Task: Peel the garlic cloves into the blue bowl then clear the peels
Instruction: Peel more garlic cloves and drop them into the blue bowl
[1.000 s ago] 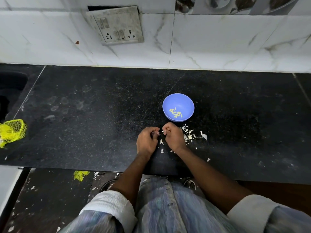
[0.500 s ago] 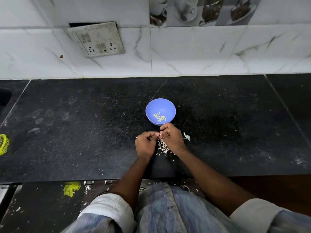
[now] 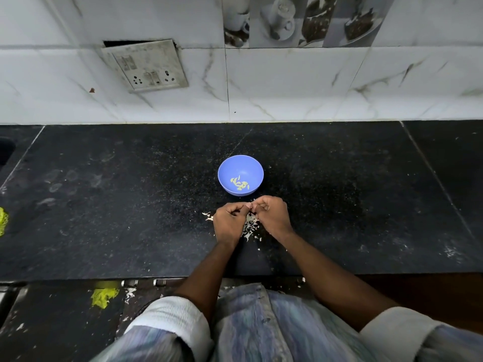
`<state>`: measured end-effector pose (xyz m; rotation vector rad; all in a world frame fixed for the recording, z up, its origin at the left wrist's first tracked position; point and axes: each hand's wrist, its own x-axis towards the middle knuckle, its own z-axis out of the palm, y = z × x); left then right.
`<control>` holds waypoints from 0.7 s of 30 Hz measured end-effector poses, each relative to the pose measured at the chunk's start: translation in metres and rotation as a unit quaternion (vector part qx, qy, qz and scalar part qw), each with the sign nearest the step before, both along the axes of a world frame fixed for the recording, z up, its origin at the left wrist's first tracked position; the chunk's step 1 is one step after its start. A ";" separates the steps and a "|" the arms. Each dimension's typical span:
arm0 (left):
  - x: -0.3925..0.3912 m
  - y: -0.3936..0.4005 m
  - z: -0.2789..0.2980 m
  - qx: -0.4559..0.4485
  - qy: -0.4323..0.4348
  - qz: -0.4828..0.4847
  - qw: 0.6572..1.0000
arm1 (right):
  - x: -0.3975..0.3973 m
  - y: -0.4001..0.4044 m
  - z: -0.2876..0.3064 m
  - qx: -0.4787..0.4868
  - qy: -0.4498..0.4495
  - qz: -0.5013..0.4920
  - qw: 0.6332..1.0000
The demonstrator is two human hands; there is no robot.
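A blue bowl (image 3: 240, 168) stands on the black counter with several peeled yellowish garlic cloves (image 3: 240, 183) in its bottom. Just in front of it, my left hand (image 3: 229, 223) and my right hand (image 3: 271, 216) meet fingertip to fingertip, both with curled fingers pinching a small garlic clove (image 3: 251, 205) that is mostly hidden between them. White garlic peels (image 3: 251, 226) lie scattered on the counter under and between my hands, with a few more peels (image 3: 208, 216) to the left of my left hand.
The black stone counter (image 3: 130, 205) ends at a tiled wall with a socket plate (image 3: 146, 65). A yellow net bag (image 3: 2, 223) shows at the far left edge. Below the counter's front edge, a yellow scrap (image 3: 103, 296) and white bits lie on the floor.
The view has tilted up and shifted, so the bowl sits nearer the middle and the yellow net has slid to the left edge. My hands stay together on the clove in front of the bowl.
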<state>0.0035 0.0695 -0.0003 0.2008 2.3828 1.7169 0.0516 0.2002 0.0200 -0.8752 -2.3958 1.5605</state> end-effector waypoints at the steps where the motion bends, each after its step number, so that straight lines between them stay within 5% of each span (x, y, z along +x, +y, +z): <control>1: -0.001 0.001 0.000 0.001 -0.005 0.000 1.000 | -0.001 0.000 0.001 0.008 0.001 -0.002 1.000; 11: -0.004 0.009 -0.002 0.053 -0.077 0.062 0.994 | -0.011 0.001 0.004 0.018 -0.018 0.005 1.000; 21: -0.005 0.014 0.004 0.209 -0.295 0.119 0.925 | -0.016 0.003 -0.001 -0.015 -0.032 0.021 0.999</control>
